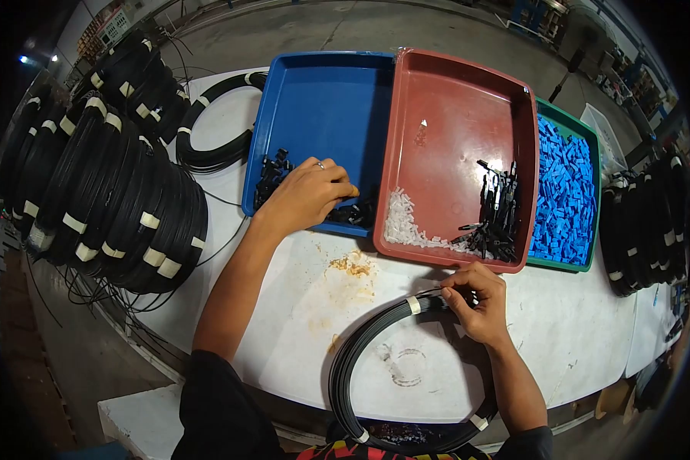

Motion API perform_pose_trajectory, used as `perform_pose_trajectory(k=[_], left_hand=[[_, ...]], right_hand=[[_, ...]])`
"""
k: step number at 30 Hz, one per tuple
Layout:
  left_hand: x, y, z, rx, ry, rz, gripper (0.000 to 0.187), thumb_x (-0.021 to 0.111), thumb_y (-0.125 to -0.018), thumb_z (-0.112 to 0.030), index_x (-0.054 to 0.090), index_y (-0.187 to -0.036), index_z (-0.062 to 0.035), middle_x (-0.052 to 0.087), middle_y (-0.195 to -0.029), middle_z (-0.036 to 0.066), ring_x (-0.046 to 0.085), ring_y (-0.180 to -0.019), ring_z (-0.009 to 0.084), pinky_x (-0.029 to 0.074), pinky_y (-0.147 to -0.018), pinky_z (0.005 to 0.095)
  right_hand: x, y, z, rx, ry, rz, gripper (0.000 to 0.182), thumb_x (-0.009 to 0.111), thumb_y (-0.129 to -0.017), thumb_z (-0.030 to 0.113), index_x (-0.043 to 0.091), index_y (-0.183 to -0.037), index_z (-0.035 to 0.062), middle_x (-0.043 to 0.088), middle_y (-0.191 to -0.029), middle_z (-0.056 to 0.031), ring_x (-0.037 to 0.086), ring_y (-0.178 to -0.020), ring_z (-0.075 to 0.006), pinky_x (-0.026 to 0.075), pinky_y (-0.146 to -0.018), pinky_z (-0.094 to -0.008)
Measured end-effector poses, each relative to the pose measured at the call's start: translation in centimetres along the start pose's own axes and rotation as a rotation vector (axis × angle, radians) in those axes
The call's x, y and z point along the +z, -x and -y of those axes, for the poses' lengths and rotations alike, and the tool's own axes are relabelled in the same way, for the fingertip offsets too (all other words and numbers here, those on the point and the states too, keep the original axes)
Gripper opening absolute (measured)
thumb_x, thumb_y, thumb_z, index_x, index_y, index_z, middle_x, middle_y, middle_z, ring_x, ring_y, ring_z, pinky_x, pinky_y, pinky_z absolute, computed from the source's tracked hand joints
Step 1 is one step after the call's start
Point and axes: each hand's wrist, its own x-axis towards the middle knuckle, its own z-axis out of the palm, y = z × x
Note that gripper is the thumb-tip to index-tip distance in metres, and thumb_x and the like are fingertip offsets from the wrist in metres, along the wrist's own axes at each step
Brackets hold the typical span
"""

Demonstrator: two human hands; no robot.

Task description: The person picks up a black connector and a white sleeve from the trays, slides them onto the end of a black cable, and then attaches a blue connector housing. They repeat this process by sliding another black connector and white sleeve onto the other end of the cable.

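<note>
My left hand [308, 193] reaches over the front wall of the blue tray [322, 100]. Its fingers are curled together just above small black plastic parts [354, 212], and whatever they hold, if anything, is hidden. A ring is on one finger. My right hand [477, 300] is closed in a pinch on the thin end of a black cable [434, 291], at the top of a cable coil [346, 376]. Pale tape bands bind this coil, which lies at the table's near edge against my body.
A red tray [460, 92] holds small white pieces [406, 222] and black connectors [500, 207]. Beside it, a green tray [595, 192] is filled with blue pieces [563, 192]. Taped black coils [123, 199] are piled at left, others [644, 222] at right. One coil [195, 146] lies behind the blue tray's left side.
</note>
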Motion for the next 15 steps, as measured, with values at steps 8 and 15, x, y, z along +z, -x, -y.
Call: perform_pose_trajectory(k=[8,15], left_hand=[[-0.2,2.5,-4.2,-0.269,0.422,-0.340,0.016,0.075,-0.087,-0.008,0.075,-0.103,-0.0059,0.073,-0.093,0.006,0.066,-0.087,0.0183,0.049,-0.081,0.0320],[6.8,-0.5,-14.6,-0.273,0.681,-0.726,0.015,0.074,-0.089,-0.007,0.072,-0.102,0.0011,0.069,-0.088,0.001,0.057,-0.074,0.0059,0.046,-0.067,0.0213]], right_hand=[[0.8,0.9,0.2,-0.144,0.245,0.005,0.013,0.070,-0.088,0.001,0.065,-0.099,0.0019,0.060,-0.093,-0.0152,0.063,-0.080,-0.0376,0.051,-0.070,-0.0439],[-0.2,1.5,-0.5,-0.242,0.391,0.131,0.010,0.063,-0.093,0.009,0.060,-0.102,0.0051,0.060,-0.093,-0.0152,0.061,-0.091,-0.0369,0.051,-0.077,-0.0473]])
